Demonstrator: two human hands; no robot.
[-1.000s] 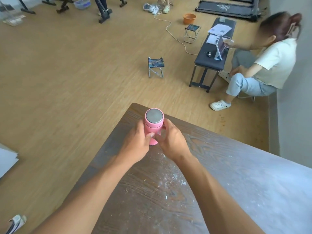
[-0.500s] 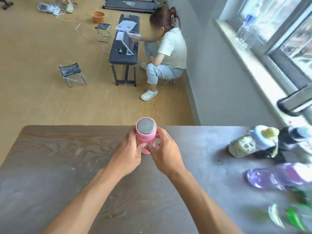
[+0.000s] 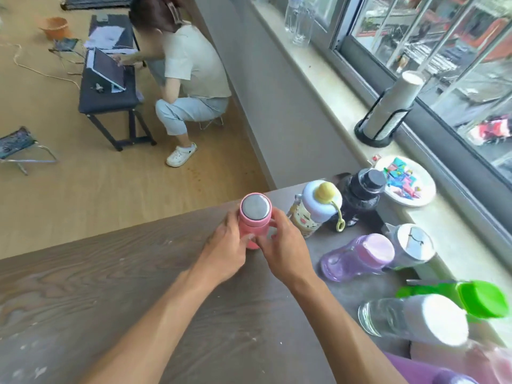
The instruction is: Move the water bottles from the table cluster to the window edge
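Holding the pink bottle (image 3: pixel 254 220) tight between the left hand (image 3: pixel 224 254) and the right hand (image 3: pixel 285 250), the person is now bringing it over the table (image 3: pixel 83 286), closer to the window ledge (image 3: pixel 327 79) and the other bottles (image 3: pixel 357 256).

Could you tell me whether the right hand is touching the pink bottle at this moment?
Touching. The head view shows the right hand with its fingers wrapped against the pink bottle, no gap visible.
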